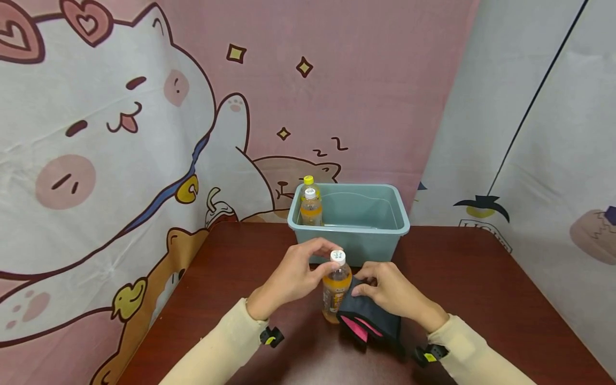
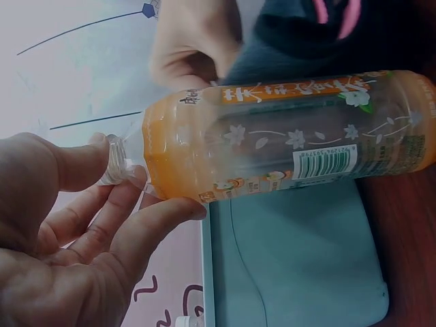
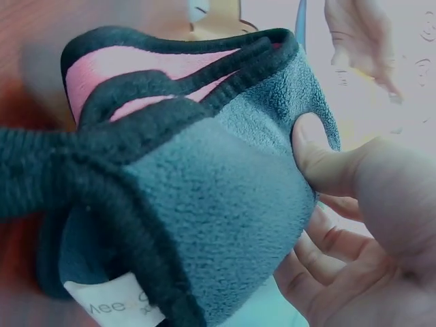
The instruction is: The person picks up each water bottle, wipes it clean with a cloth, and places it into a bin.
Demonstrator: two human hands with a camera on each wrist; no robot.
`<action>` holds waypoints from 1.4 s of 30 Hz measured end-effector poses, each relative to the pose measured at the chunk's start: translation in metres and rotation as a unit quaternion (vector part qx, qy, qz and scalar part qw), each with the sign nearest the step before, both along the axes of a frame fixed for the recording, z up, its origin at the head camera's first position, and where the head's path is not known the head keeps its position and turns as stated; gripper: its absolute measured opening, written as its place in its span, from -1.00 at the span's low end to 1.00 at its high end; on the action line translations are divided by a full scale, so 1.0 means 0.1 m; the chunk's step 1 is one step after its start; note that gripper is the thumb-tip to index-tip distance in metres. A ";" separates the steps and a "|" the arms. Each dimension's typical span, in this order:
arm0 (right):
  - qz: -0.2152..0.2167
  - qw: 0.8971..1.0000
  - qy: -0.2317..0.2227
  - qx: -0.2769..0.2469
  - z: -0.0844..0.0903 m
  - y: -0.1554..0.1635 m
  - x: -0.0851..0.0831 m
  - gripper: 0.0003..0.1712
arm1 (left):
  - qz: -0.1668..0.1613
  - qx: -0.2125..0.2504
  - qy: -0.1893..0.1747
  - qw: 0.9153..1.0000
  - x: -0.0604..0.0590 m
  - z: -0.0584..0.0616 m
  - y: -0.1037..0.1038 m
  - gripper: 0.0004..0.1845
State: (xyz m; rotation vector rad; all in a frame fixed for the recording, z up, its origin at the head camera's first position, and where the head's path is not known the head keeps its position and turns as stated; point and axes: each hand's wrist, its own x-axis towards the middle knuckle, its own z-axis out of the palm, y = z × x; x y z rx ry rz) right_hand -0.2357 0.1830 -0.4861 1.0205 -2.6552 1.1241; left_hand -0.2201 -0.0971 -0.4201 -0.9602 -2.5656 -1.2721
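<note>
A bottle of orange drink [image 1: 336,291] [image 2: 286,136] with a white cap [image 1: 338,257] stands upright on the dark wooden table [image 1: 481,299]. My left hand [image 1: 300,272] [image 2: 88,225] pinches the bottle at its cap and neck. My right hand [image 1: 385,289] [image 3: 354,204] grips a folded dark grey cloth with pink lining [image 1: 368,321] [image 3: 197,197] and presses it against the bottle's right side.
A teal plastic tub [image 1: 356,211] [image 2: 293,266] stands just behind the hands, with two more bottles [image 1: 310,206] in its left end. A cartoon cat curtain [image 1: 120,133] hangs behind and to the left. Bare table lies to the right.
</note>
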 end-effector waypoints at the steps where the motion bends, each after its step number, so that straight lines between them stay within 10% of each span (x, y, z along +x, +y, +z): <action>1: -0.002 1.000 0.007 -0.003 0.03 0.00 0.01 -0.89 | 0.000 0.001 0.001 1.000 0.00 0.00 0.00 -0.64; 28: -0.038 0.990 0.110 -0.085 0.47 -0.10 0.12 -0.80 | 0.004 0.003 0.001 1.000 0.02 0.02 0.03 -0.61; 42: -0.056 0.993 0.093 -0.037 0.47 -0.11 0.13 -0.86 | 0.006 0.006 -0.004 1.000 0.02 0.01 0.02 -0.62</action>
